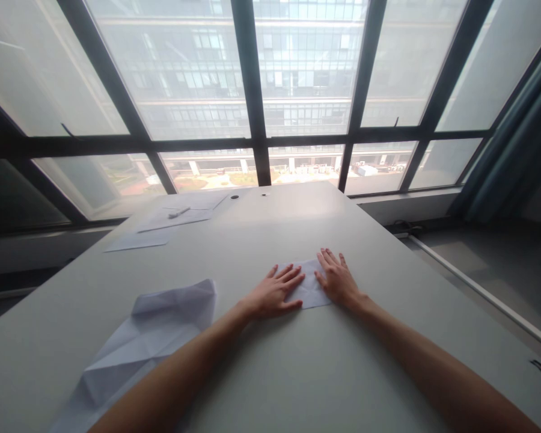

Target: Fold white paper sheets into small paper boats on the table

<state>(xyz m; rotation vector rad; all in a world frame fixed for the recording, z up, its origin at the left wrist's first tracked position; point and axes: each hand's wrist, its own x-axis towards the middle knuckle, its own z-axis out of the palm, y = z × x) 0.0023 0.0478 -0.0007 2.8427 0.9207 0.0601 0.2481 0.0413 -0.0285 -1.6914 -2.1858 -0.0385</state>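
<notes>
A small piece of white paper [309, 293] lies flat on the white table [270, 373]. My left hand [277, 292] rests palm down over its left side, fingers spread. Across from it, my right hand [336, 278] presses on the right side of the paper with its fingers stretched out. Both hands hide the paper's side edges; its middle shows faint creases. To the left, partly behind my left forearm, is a large creased sheet of white paper [135, 340] with raised folds.
Flat white sheets [175, 219] lie at the table's far left, with a small whitish object [179, 213] on top. A dark round hole [234, 197] is near the far edge. Large windows [198, 78] stand behind the table, and a curtain [509, 132] hangs at right.
</notes>
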